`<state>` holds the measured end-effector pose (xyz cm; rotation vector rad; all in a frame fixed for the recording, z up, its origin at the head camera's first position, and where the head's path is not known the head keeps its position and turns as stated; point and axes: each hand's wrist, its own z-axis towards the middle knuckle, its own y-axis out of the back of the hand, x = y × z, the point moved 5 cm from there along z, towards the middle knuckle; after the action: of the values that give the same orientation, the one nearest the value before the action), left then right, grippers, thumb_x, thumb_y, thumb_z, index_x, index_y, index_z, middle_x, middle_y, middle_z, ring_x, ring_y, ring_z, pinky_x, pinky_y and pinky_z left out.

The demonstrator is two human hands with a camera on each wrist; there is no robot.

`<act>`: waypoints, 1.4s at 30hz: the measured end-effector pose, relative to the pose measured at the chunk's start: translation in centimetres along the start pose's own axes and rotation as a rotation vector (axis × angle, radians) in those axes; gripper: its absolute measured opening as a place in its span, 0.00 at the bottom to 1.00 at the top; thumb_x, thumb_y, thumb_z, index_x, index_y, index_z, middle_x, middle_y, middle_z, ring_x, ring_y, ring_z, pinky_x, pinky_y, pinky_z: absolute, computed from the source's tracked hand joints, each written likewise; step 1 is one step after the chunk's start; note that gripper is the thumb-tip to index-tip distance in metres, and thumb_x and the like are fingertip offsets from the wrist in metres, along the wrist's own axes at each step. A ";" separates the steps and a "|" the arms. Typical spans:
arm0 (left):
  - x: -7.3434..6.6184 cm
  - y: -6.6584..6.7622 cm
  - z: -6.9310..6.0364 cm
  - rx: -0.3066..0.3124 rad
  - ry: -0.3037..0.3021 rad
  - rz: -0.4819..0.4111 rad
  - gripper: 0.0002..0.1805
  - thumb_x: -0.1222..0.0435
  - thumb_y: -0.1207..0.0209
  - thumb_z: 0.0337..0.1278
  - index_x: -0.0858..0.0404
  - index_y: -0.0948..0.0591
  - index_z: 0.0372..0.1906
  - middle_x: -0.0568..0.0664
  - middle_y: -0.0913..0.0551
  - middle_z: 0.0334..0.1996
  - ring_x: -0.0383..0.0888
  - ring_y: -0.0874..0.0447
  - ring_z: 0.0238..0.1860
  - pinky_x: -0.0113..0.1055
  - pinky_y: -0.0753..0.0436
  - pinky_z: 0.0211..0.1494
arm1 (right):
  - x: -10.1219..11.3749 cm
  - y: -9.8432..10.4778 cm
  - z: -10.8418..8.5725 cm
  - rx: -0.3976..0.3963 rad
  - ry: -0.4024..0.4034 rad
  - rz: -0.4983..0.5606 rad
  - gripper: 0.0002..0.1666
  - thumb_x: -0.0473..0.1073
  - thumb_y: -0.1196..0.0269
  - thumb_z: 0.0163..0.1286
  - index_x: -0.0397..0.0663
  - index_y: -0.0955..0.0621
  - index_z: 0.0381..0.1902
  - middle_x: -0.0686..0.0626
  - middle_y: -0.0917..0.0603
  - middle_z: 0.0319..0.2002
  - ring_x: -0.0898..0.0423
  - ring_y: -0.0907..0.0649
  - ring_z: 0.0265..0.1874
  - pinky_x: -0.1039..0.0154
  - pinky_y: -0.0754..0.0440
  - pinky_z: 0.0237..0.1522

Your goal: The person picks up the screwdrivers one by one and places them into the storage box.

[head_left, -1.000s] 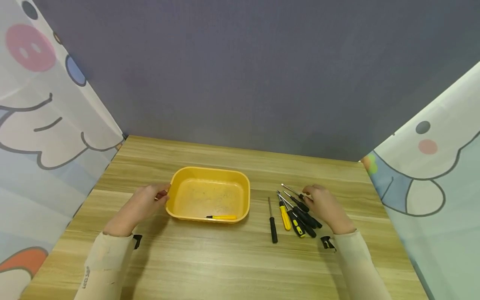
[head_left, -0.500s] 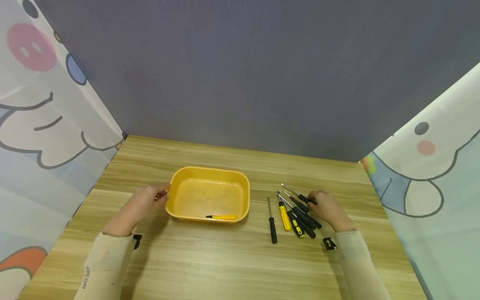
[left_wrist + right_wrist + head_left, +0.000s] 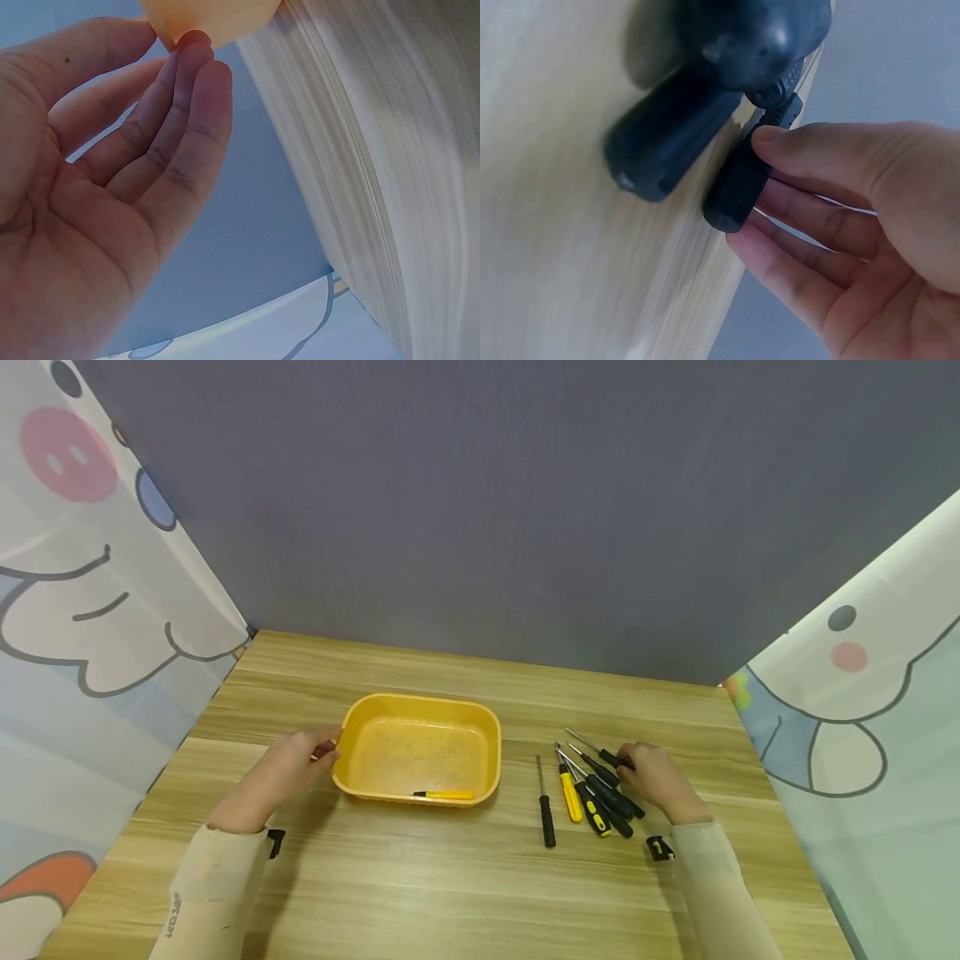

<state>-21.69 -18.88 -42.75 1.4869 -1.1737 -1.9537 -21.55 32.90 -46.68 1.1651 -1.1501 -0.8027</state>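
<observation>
My left hand (image 3: 296, 768) pinches the left rim of a yellow plastic tray (image 3: 491, 752) between thumb and fingers; the left wrist view shows the grip on the tray's edge (image 3: 225, 19). Inside the tray lies a yellow-handled screwdriver (image 3: 448, 795) along the near wall. At the right, my right hand (image 3: 656, 779) pinches the black handle of a screwdriver (image 3: 611, 757), its shaft pointing to the upper left. The right wrist view shows the thumb and fingers on that black handle (image 3: 739, 184). This screwdriver lies at the far side of a pile of screwdrivers (image 3: 600, 793).
A slim black screwdriver (image 3: 547, 818) lies apart, left of the pile. Beside it is a yellow-handled screwdriver (image 3: 570, 795). The wooden table (image 3: 420, 885) meets a grey panel (image 3: 480, 527) at the back, with cartoon-print cloth (image 3: 862, 710) on both sides.
My right hand has shifted slightly right and down along the far screwdriver and now pinches its handle near the end. The left hand stays on the tray's rim.
</observation>
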 end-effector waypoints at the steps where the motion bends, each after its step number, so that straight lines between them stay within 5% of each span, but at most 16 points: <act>1: 0.0 0.0 0.0 0.001 0.000 -0.002 0.16 0.76 0.39 0.63 0.75 0.20 0.55 0.58 0.14 0.39 0.53 0.15 0.39 0.46 0.16 0.39 | 0.0 0.0 0.0 0.001 -0.001 0.000 0.04 0.29 0.33 0.64 0.36 0.16 0.38 0.45 0.18 0.31 0.54 0.23 0.27 0.56 0.23 0.29; 13: 0.0 0.0 0.0 0.001 0.000 -0.003 0.16 0.76 0.39 0.63 0.76 0.20 0.55 0.59 0.14 0.39 0.54 0.15 0.39 0.46 0.15 0.39 | 2.1 1.0 0.4 -0.034 0.051 -0.031 0.05 0.29 0.32 0.64 0.37 0.17 0.38 0.46 0.20 0.31 0.55 0.24 0.26 0.55 0.22 0.29; 28: 0.0 -0.1 -0.1 0.008 0.010 -0.001 0.16 0.76 0.39 0.64 0.76 0.20 0.56 0.60 0.14 0.39 0.54 0.15 0.39 0.45 0.15 0.38 | 10.4 3.9 1.7 -0.089 0.217 -0.039 0.11 0.31 0.31 0.65 0.37 0.16 0.46 0.47 0.19 0.37 0.56 0.22 0.30 0.59 0.21 0.31; 42: 0.2 -0.2 -0.1 0.006 0.016 0.011 0.18 0.76 0.40 0.64 0.78 0.22 0.58 0.62 0.14 0.40 0.55 0.15 0.40 0.46 0.15 0.39 | 17.1 3.3 3.6 -0.107 0.397 -0.058 0.10 0.31 0.30 0.64 0.39 0.16 0.44 0.48 0.19 0.37 0.52 0.20 0.37 0.61 0.19 0.36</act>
<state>-21.67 -18.92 -43.07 1.4933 -1.1791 -1.9293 -20.86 16.87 -39.07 1.2064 -0.7401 -0.6314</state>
